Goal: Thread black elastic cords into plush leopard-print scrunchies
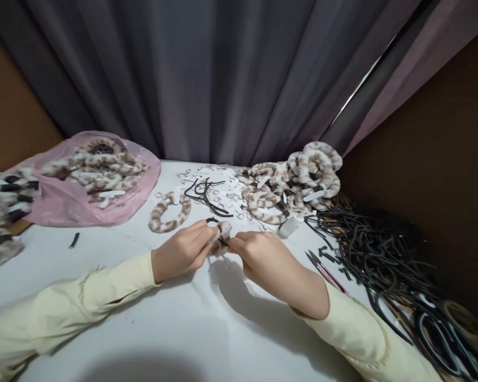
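Note:
Near the middle of the white table, my left hand is closed on a small furry piece with spotted fur and a black cord at its upper left. My right hand pinches at the right side of the same piece, where a dark strip shows between the fingertips. A furry ring lies just beyond my left hand. Several loose black cords are spread behind both hands, beside small metal rings and clasps.
A pink plastic bag of furry pieces stands at the back left. Furry rings are piled at the back right, near a small white bottle. Tweezers, a heap of black cords and large scissors lie right.

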`<state>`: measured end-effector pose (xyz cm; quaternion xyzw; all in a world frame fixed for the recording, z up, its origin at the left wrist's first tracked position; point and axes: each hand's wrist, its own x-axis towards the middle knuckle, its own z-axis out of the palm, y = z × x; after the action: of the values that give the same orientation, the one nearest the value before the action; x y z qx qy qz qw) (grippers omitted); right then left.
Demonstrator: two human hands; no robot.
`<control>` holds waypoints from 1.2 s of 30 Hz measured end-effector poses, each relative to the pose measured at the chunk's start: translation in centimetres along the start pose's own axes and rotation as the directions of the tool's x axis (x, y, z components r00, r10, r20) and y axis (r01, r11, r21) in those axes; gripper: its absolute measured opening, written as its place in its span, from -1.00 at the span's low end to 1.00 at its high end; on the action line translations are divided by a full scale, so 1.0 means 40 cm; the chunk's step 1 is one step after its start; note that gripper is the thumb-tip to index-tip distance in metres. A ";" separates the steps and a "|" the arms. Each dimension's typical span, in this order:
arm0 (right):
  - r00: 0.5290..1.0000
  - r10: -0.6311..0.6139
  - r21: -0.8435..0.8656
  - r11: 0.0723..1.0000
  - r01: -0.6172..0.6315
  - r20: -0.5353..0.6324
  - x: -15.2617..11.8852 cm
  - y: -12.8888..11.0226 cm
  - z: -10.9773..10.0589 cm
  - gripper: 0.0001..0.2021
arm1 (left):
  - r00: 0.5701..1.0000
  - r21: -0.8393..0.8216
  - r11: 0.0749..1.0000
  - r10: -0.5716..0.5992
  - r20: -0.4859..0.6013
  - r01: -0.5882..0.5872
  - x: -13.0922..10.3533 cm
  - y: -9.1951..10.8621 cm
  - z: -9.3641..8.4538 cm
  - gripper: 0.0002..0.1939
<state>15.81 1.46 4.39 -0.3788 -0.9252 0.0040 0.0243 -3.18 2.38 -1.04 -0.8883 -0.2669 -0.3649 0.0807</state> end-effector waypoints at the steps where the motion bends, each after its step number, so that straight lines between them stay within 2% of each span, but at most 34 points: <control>1: 1.000 -0.017 -0.045 0.999 0.017 -0.003 -0.004 -0.005 -0.003 -0.82 | 1.000 -0.001 1.000 0.001 0.014 -0.001 0.000 0.001 0.000 -0.88; 8: 0.990 -0.130 -0.233 0.965 0.116 -0.046 -0.022 -0.016 -0.018 -0.82 | 0.985 -0.072 0.997 -0.004 0.175 0.016 0.001 0.013 -0.001 -0.86; 11: 0.980 -0.180 -0.221 0.963 0.157 -0.087 -0.021 -0.004 -0.030 -0.85 | 0.967 -0.210 0.976 -0.007 0.253 0.062 0.007 0.022 -0.015 -0.82; 13: 0.972 -0.216 -0.179 0.964 0.197 -0.093 -0.019 0.009 -0.040 -0.85 | 0.969 -0.315 0.945 -0.010 0.249 0.091 0.012 0.032 -0.028 -0.80; 18: 0.956 -0.274 0.089 0.955 0.283 -0.104 -0.004 0.056 -0.051 -0.80 | 0.981 -0.429 0.890 -0.082 0.176 0.152 0.023 0.054 -0.054 -0.82; 23: 0.935 -0.333 0.423 0.835 0.353 -0.124 0.023 0.084 -0.036 -0.80 | 0.981 -0.498 0.848 -0.122 0.153 0.183 0.018 0.056 -0.051 -0.68; 26: 0.932 -0.354 0.561 0.758 0.333 -0.076 0.035 0.084 -0.032 -0.79 | 0.988 -0.508 0.853 -0.051 0.144 0.118 0.014 0.053 -0.050 -0.57; 29: 0.930 -0.367 0.643 0.713 0.281 0.001 0.042 0.082 -0.027 -0.79 | 0.993 -0.477 0.878 0.041 0.114 0.018 0.011 0.051 -0.047 -0.57; 32: 0.953 -0.303 0.603 0.761 0.241 0.002 0.040 0.080 -0.020 -0.81 | 0.994 -0.457 0.888 -0.009 0.107 0.057 0.007 0.050 -0.039 -0.65; 34: 0.979 -0.177 0.532 0.822 0.203 -0.099 0.031 0.077 -0.021 -0.88 | 0.991 -0.444 0.888 -0.081 0.104 0.119 0.005 0.050 -0.034 -0.72; 36: 0.973 -0.071 0.491 0.854 0.173 -0.220 0.017 0.071 -0.031 -0.83 | 0.986 -0.427 0.889 -0.143 0.089 0.167 0.006 0.050 -0.032 -0.78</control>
<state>17.39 3.96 5.60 -0.2980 -0.9069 0.2083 0.2129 -2.75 0.37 0.13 -0.8696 -0.2514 -0.3954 -0.1554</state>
